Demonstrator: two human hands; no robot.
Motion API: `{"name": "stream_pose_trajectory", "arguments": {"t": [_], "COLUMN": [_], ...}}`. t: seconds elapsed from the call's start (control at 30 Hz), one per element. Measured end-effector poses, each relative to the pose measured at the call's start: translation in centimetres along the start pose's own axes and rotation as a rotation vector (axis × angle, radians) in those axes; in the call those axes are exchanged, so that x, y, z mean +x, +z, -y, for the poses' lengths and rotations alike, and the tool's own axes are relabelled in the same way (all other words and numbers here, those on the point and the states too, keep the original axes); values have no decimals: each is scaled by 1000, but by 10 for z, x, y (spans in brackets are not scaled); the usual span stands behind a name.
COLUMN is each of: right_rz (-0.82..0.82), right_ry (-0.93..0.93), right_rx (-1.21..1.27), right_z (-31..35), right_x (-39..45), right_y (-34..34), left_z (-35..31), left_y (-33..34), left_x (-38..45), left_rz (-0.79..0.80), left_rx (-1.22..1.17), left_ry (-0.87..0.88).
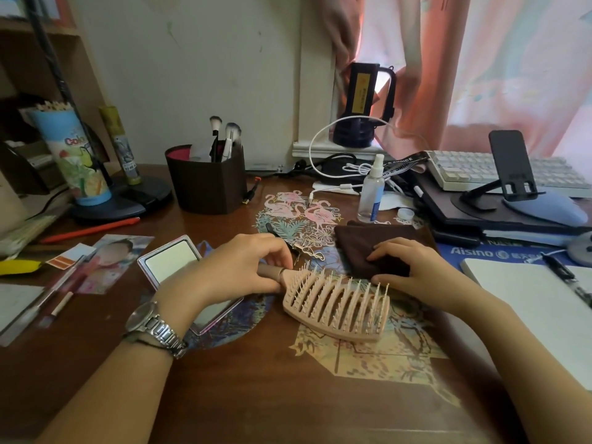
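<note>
Dark wooden desk (256,386), crowded on every side, with a pale wall and a pink curtain behind: that is your work area. Your left hand (237,267) is curled round the handle of the pale pink vented hairbrush (336,310). The brush lies low in front of you, bristles up, its head pointing to your right. Your right hand (416,274) sits just beyond the brush head, fingers and thumb gathered on the near fold of the brown cloth (371,240). Whether the cloth touches the bristle tips, I cannot tell.

As I judge it, three things could go wrong:
- If you drag the cloth across the bristles, its weave may snag and jerk the brush in your grip.
- Your left wrist lies over the pocket mirror (169,261), so leaning on it could make it slide or crack.
- The spray bottle (371,190) stands just behind the cloth, with its clear cap (405,214) loose beside it. A wide sweep could tip it onto the white cable (336,168) and the flamingo paper cut-out (298,213).

Not much of the writing reads clearly:
- "Aisino" shows in white on the blue mat (471,251) by your right hand.
- The pencil tube (73,155) at far left shows "Colo", with the rest hidden.
- The black strap (403,165) ends in what looks like "SERVICE".
- The torch (362,97) has a yellow label too small to read.
</note>
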State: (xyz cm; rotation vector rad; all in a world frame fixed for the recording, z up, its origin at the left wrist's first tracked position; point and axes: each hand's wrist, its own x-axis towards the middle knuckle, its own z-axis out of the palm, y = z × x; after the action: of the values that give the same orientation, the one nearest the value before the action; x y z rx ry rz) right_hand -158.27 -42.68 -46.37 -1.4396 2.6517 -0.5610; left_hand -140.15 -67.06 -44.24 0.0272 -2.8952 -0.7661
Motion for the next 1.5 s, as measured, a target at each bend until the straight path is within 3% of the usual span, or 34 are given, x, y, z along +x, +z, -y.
{"name": "stream_pose_trajectory", "arguments": {"t": [0.63, 0.93, 1.13, 1.5], "right_rz": [16, -10, -25, -14], "right_ry": [14, 13, -4, 7], "right_rx": [26, 64, 78, 74], "right_z": [2, -3, -5, -6], "right_x": [-1, 0, 0, 1], "right_y": [-2, -1, 0, 0], "left_z": [1, 0, 0, 0], "left_y": [-17, -10, -10, -6], "left_x": [-10, -6, -4, -1], "left_rz": [-2, 113, 204, 129], "left_rx": [-134, -252, -156, -119], "left_ry": [-63, -42, -45, -21]}}
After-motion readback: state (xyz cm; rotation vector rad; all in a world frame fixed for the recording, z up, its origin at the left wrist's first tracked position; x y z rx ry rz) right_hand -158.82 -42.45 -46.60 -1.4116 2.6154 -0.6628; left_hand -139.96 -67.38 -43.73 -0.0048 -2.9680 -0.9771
